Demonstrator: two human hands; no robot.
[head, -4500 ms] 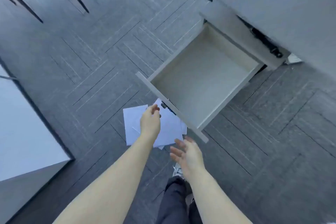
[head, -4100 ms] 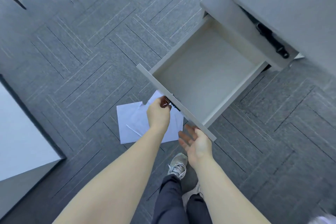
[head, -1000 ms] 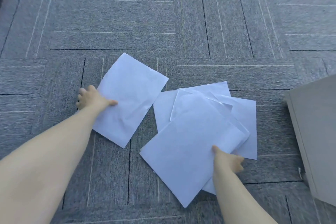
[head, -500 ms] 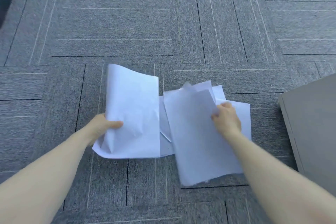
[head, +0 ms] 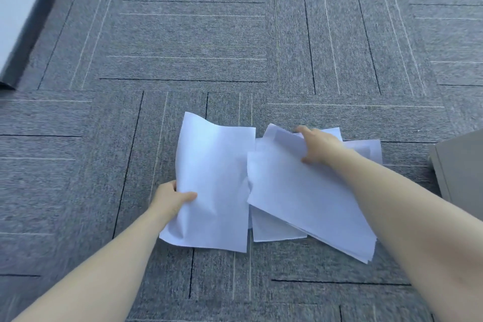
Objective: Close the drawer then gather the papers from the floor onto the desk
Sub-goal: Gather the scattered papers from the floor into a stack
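Several white paper sheets lie on the grey carpet in the middle of the head view. My left hand pinches the left edge of one sheet and holds it curled up off the floor. My right hand grips the far end of a small stack of sheets, lifted at an angle. More sheets lie flat beneath, partly covered. The grey cabinet with the drawer shows at the right edge; I cannot see the drawer front.
Grey carpet tiles cover the floor all around the papers. A white panel with a dark base strip runs along the top left corner.
Earlier my left hand was at the open drawer's handle. Within the last second both hands lifted papers off the carpet; the right hand has slid to the far end of its stack.
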